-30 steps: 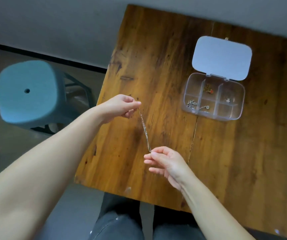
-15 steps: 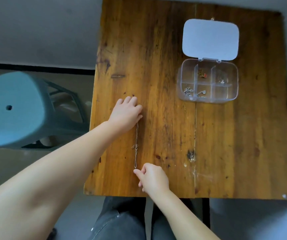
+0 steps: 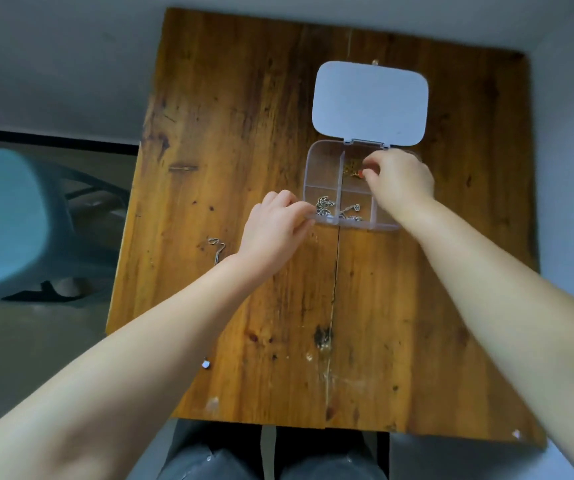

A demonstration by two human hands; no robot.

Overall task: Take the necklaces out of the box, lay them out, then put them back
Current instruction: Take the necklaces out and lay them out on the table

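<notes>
Necklaces: one (image 3: 217,250) lies already on our table (image 3: 244,116); others wait in the box (image 3: 323,168). Our left hand (image 3: 276,230) steadies its corner, fingers together; right fingers (image 3: 370,174) pinch the gold one (image 3: 351,168).

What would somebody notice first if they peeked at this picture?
Probably the clear plastic box with its white lid flipped open, sitting toward the far right of the wooden table. Both hands are at it: the left hand touches its near-left corner, and the right hand reaches its fingers into a back compartment by a gold chain with a red bit. One silver necklace lies out near the table's left edge.
</notes>
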